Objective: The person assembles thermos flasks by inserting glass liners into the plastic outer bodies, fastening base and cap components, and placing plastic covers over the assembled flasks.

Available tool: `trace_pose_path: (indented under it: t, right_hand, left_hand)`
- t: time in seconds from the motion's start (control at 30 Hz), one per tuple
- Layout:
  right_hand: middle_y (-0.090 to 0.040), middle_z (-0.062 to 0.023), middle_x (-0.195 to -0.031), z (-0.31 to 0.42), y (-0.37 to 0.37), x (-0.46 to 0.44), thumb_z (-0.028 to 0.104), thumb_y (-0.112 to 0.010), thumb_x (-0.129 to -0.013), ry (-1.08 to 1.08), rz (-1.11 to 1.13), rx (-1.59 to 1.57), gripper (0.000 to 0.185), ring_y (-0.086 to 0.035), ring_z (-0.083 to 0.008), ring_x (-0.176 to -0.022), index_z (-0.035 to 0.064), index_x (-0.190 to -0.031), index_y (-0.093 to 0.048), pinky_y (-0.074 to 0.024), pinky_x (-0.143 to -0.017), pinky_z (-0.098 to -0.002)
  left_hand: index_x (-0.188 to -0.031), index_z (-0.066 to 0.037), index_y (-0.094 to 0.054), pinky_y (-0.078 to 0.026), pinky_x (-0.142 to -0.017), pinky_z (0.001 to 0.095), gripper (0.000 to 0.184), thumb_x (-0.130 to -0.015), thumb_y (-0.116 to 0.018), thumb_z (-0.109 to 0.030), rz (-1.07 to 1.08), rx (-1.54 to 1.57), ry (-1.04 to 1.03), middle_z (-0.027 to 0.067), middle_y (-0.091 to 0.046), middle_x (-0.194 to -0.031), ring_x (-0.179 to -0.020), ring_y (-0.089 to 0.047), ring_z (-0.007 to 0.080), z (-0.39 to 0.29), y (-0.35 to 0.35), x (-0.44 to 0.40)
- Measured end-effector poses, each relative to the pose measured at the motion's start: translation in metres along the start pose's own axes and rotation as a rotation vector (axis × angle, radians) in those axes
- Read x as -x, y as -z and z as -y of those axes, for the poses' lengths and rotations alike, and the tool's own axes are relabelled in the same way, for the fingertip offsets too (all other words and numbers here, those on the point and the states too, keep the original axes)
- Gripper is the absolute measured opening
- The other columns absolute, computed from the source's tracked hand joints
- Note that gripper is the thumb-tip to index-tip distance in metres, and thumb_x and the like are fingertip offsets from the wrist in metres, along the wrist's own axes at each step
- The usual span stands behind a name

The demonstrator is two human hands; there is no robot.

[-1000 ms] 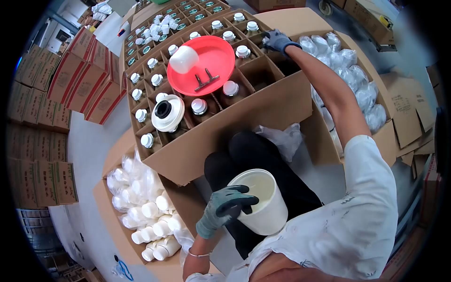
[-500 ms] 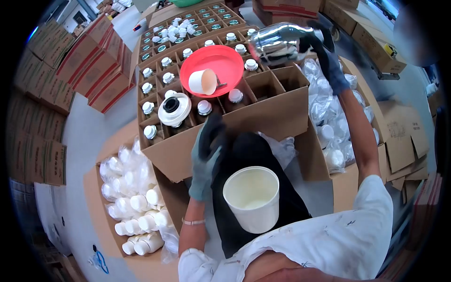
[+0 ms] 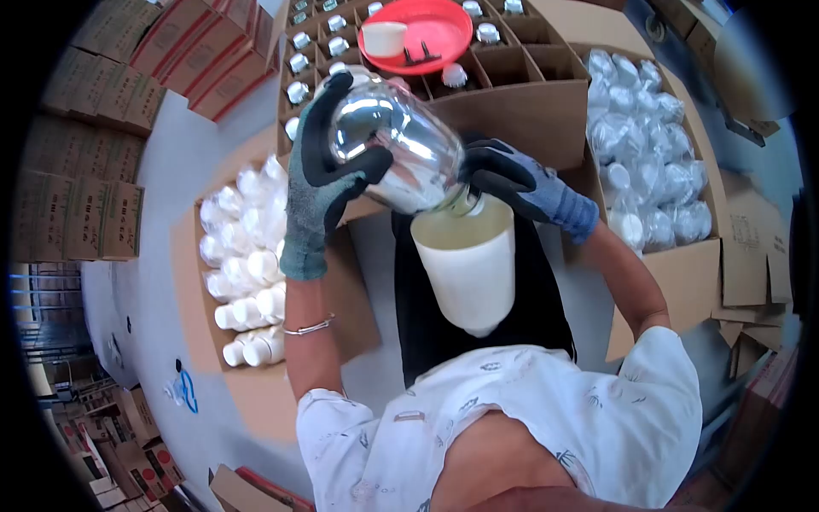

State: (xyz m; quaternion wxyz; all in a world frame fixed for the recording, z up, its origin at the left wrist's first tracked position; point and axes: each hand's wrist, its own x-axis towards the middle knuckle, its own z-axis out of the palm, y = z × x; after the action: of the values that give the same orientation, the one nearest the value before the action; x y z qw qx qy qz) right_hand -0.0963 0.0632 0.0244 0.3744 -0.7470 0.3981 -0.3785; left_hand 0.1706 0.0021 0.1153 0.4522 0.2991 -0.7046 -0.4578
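A large shiny silver bottle [image 3: 397, 141] is tilted, its neck low over the mouth of a white tub [image 3: 469, 269] that rests between the thighs. My left hand [image 3: 328, 171], in a grey-green glove, grips the bottle's body near its raised base. Around the bottle's neck are the closed fingers of my right hand [image 3: 520, 188], gloved in blue-grey. Beyond the bottle, a red dish [image 3: 444, 30] holds a white cup [image 3: 384, 39] and small dark metal pieces [image 3: 421, 55]. The dish sits on a divided carton [image 3: 512, 107] of bottles with white caps.
At the left stands an open box [image 3: 205, 273] of white plastic bottles, some bagged. Another open box [image 3: 695, 247] at the right holds several bagged white items. Stacked cartons [image 3: 81, 145] line the far left. Flattened cardboard [image 3: 746, 230] lies at the right edge.
The silver bottle has come from the carton's right side to above the tub. My left hand has risen and taken hold of its body. The view has tipped downward.
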Motion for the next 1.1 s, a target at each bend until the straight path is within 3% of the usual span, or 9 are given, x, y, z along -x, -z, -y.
trace_pose_path:
  t: [0.03,0.17,0.3,0.37,0.5,0.53,0.63,0.87,1.1]
  right_hand:
    - [-0.053,-0.0125,-0.127,-0.001,0.0,0.009,0.017,-0.06,-0.092,0.075,0.009,0.094,0.039,-0.051,-0.021,-0.117,0.0013,-0.127,-0.052,-0.0402,-0.1,-0.0346]
    - [-0.046,-0.0154,-0.137,0.012,-0.018,0.087,0.019,-0.07,-0.083,-0.142,-0.089,-0.146,0.061,-0.045,-0.0284,-0.126,0.0015,-0.135,-0.044,-0.0343,-0.107,-0.038]
    - [-0.036,-0.0197,-0.144,0.032,-0.074,0.163,0.026,-0.081,-0.071,-0.162,-0.008,-0.035,0.091,-0.032,-0.0351,-0.136,0.0028,-0.143,-0.032,-0.0267,-0.112,-0.0441]
    - [-0.031,-0.0208,-0.145,0.046,-0.095,0.156,0.027,-0.084,-0.067,-0.194,-0.023,-0.383,0.098,-0.031,-0.0361,-0.136,0.003,-0.145,-0.029,-0.0267,-0.112,-0.0432]
    - [-0.032,-0.0229,-0.142,0.071,-0.086,0.076,0.031,-0.083,-0.069,0.012,-0.046,-0.308,0.098,-0.03,-0.0379,-0.135,0.0021,-0.144,-0.028,-0.0266,-0.111,-0.0434]
    - [-0.034,-0.0226,-0.141,0.076,-0.077,0.055,0.032,-0.082,-0.069,0.159,-0.017,-0.208,0.096,-0.032,-0.0385,-0.134,0.0015,-0.144,-0.029,-0.0275,-0.111,-0.0436]
    - [-0.042,-0.0209,-0.137,0.076,-0.069,0.013,0.031,-0.08,-0.07,0.408,0.053,-0.124,0.093,-0.038,-0.0383,-0.13,-0.0003,-0.142,-0.032,-0.0306,-0.11,-0.0437]
    - [-0.054,-0.015,-0.123,0.073,-0.046,-0.029,0.03,-0.084,-0.066,0.375,0.1,-0.309,0.08,-0.054,-0.0278,-0.112,0.0011,-0.129,-0.046,-0.0425,-0.097,-0.0386]
    - [-0.057,-0.0139,-0.114,0.083,-0.046,-0.047,0.029,-0.085,-0.063,0.303,-0.304,0.014,0.07,-0.058,-0.0284,-0.103,0.0031,-0.12,-0.053,-0.0455,-0.09,-0.0369]
  left_hand:
    - [-0.14,-0.001,-0.039,-0.043,-0.1,0.033,0.082,-0.069,-0.081,-0.009,0.08,-0.122,-0.058,0.0115,-0.048,-0.134,-0.121,-0.048,0.0182,0.011,0.005,0.009]
    - [-0.141,-0.001,-0.037,-0.035,-0.108,0.0371,0.088,-0.067,-0.081,-0.016,-0.012,-0.081,0.283,0.011,-0.045,-0.141,-0.129,-0.044,0.0219,0.015,0.0,0.09]
    - [-0.141,-0.003,-0.037,-0.04,-0.105,0.0364,0.06,-0.087,-0.061,-0.017,-0.202,-0.018,0.477,0.0115,-0.047,-0.138,-0.125,-0.048,0.0225,0.09,0.013,0.226]
    - [-0.14,-0.004,-0.037,-0.041,-0.104,0.0355,0.046,-0.097,-0.048,-0.015,-0.293,0.03,0.611,0.0119,-0.048,-0.137,-0.123,-0.05,0.0229,0.113,0.003,0.287]
    - [-0.138,-0.004,-0.039,-0.04,-0.105,0.0384,0.061,-0.086,-0.067,-0.018,-0.056,-0.379,0.47,0.0127,-0.048,-0.136,-0.124,-0.048,0.0246,0.09,0.004,0.272]
    - [-0.139,-0.005,-0.038,-0.037,-0.107,0.0396,0.073,-0.079,-0.075,-0.022,0.113,-0.703,0.344,0.014,-0.048,-0.137,-0.125,-0.047,0.0251,0.107,0.019,0.279]
    - [-0.136,-0.006,-0.044,-0.04,-0.104,0.0373,0.064,-0.081,-0.073,-0.015,0.084,-0.82,0.123,0.0121,-0.05,-0.136,-0.122,-0.05,0.0248,0.126,0.023,0.269]
    - [-0.137,-0.008,-0.043,-0.042,-0.102,0.0387,0.072,-0.075,-0.079,-0.018,0.128,-0.829,0.047,0.0127,-0.05,-0.136,-0.122,-0.051,0.0265,0.179,0.028,0.261]
    - [-0.136,-0.011,-0.045,-0.04,-0.104,0.0409,0.074,-0.073,-0.081,-0.022,-0.15,-0.761,0.055,0.0119,-0.053,-0.132,-0.121,-0.051,0.0272,0.142,-0.021,0.23]
